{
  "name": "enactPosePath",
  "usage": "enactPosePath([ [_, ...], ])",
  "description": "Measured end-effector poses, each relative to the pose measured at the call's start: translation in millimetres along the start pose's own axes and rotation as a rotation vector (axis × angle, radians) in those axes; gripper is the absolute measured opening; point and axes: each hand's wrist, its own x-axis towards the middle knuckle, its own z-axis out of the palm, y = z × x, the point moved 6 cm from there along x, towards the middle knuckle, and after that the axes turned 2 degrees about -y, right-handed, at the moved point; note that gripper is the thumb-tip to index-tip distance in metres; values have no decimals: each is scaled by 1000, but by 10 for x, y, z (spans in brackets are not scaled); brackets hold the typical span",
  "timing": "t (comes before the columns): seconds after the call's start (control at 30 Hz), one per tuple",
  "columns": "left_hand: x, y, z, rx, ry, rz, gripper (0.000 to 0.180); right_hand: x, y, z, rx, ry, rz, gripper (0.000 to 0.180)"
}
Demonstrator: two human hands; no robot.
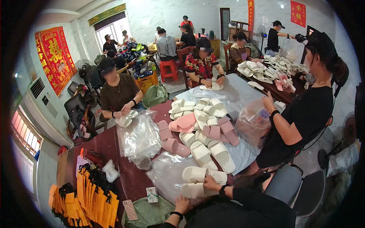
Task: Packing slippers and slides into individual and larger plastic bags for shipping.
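My right hand [211,183] is closed on a cream slipper [195,190] at the near edge of the table. Another cream slipper [194,173] lies just beyond it, with one more partly behind my hand. My left hand [182,204] rests lower down, left of the held slipper, its fingers stretched out and apparently holding nothing. Under and beside the slippers lies a clear plastic bag [163,173]. Farther off is a pile of cream slippers [201,152] and pink slippers [176,147].
Orange straps or bags [91,195], a phone [130,209], a small white box [152,195] and a clear round tub [143,162] lie to the left. Clear bags [138,133] are stacked beyond. Co-workers handle slippers across the table; one person [304,98] stands at the right.
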Motion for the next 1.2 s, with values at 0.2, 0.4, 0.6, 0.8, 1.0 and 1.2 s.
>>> enactPosePath([
  [0.2, -173, -11, -76, -61, 128, 37, 44, -56, -45, 211, -231, 51, 259, 21],
  [0.4, -129, -53, 16, -20, 198, 53, 40, -104, -17, 171, -208, 53, 326, 20],
  [0.6, -205, 13, -137, -5, 403, 84, 28, -145, 432, 105, 237, -15, 156, 25],
  [0.8, 66, -257, -189, -181, 209, 72, 33, -465, -310, -579, 184, -188, 44, 28],
  [1.0, 29, -292, -353, -147, 326, 73, 33, -935, -117, -376, 777, -269, 369, 28],
  [1.2, 39, -361, -507, -465, 508, -3, 16, -1142, -194, -713, 807, -188, 453, 29],
])
